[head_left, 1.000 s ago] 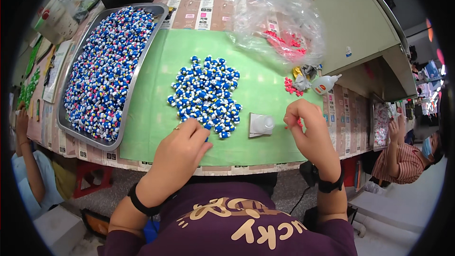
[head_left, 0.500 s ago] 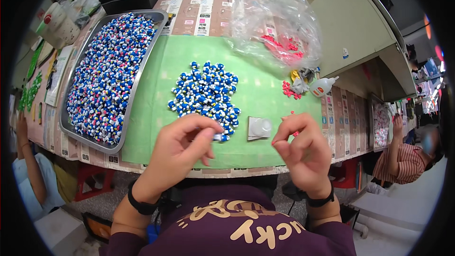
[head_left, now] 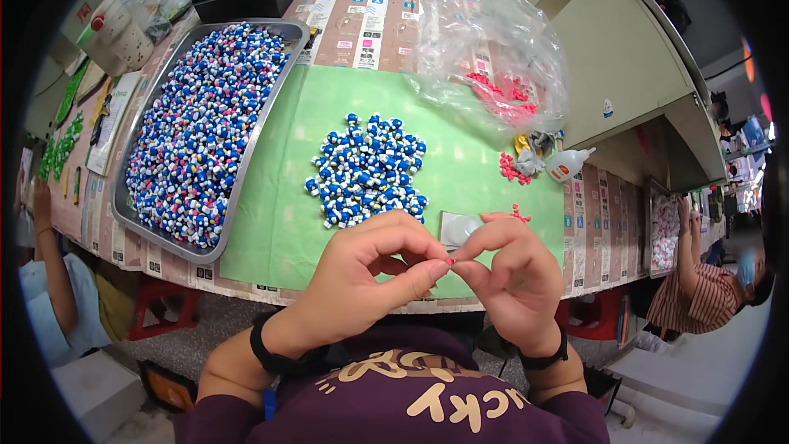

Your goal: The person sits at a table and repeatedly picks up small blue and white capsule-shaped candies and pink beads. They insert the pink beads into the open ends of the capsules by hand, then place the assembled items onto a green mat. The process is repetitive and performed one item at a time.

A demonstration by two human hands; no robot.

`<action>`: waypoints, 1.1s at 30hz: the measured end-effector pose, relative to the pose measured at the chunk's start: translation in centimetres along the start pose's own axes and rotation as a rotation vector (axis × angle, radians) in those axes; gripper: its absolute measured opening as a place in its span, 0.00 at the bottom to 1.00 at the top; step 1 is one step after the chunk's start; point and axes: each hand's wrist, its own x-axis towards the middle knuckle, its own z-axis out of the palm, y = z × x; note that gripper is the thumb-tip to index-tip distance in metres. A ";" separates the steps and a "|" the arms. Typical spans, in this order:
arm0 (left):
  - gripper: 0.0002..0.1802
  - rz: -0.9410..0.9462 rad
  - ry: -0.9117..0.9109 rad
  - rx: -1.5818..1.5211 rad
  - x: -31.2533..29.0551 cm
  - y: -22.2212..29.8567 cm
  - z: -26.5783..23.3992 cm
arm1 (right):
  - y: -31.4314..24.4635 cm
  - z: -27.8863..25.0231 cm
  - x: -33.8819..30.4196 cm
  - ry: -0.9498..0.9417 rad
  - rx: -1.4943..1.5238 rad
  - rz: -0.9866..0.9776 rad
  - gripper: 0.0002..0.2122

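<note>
In front of me my left hand (head_left: 362, 275) and my right hand (head_left: 514, 279) meet at the fingertips, each closed in a pinch. A tiny red piece (head_left: 450, 262) shows between them, at the tips of my right fingers. Whatever my left fingers hold is hidden. Beyond my left hand lies a loose pile of small blue-and-white capsule-like pieces (head_left: 366, 168) on a green sheet (head_left: 271, 222). Just behind my right fingers is a whitish square (head_left: 460, 230) with a round, shallow top, partly covered by them. A few red bits (head_left: 520, 213) lie beside it.
A metal tray (head_left: 289, 30) full of similar blue-and-white pieces stands on the left. At the back right are a clear plastic bag (head_left: 493, 49) with red pieces inside, a small heap of red pieces (head_left: 514, 168) and a white squeeze bottle (head_left: 567, 164). Other people sit at both sides.
My left hand has moved right, away from the pile's near edge. My right hand has come lower and leftward, so the fingertips, apart before, now meet. The view has shifted slightly.
</note>
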 end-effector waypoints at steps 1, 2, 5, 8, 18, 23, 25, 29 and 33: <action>0.06 0.070 0.026 0.107 0.1 -0.1 0.1 | 0.0 0.1 -0.1 0.008 0.091 0.081 0.10; 0.06 0.151 0.023 0.242 0.2 -0.1 0.0 | -0.1 0.2 -0.1 0.016 0.182 0.163 0.11; 0.08 0.349 0.021 0.537 0.2 -0.2 -0.1 | -0.1 0.1 0.0 -0.023 0.337 0.312 0.12; 0.09 0.390 0.024 0.582 0.3 -0.7 0.0 | 0.0 -0.2 0.2 -0.082 0.382 0.384 0.12; 0.13 -0.007 0.127 0.146 -0.6 -1.3 -2.5 | 4.1 -3.7 1.9 -0.284 -0.419 0.175 0.09; 0.13 -0.059 0.159 -0.004 -1.0 -1.3 -3.0 | 4.2 -3.0 2.6 -0.318 -0.525 0.135 0.09; 0.14 -0.035 0.136 -0.010 -0.8 -1.5 -3.2 | 4.0 -3.0 2.6 -0.323 -0.532 0.146 0.09; 0.14 -0.082 0.142 -0.164 -0.4 -1.3 -2.8 | 3.1 -3.2 2.6 -0.248 -0.379 0.165 0.10; 0.12 -0.100 0.144 -0.305 0.2 -1.2 -1.6 | -0.4 -2.0 2.9 -0.083 0.054 0.263 0.12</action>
